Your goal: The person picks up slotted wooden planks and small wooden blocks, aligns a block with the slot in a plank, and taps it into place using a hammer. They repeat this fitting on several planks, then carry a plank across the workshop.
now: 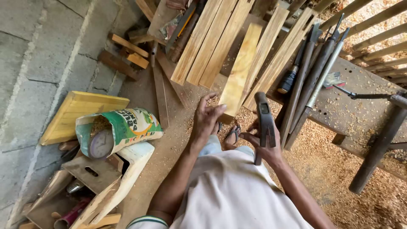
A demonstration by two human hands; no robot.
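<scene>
Head view: the right hand (266, 142) is clenched around a claw hammer (264, 121), head up beside the lap, while the left hand (207, 116) grips the near end of a pale wooden plank (240, 72) leaning among other planks (214, 42). Stiff and fairly light, I judge, the plank is best gripped by its edges; the steel hammer is top-heavy, best held low. Its handle end is hidden behind the hand.
</scene>
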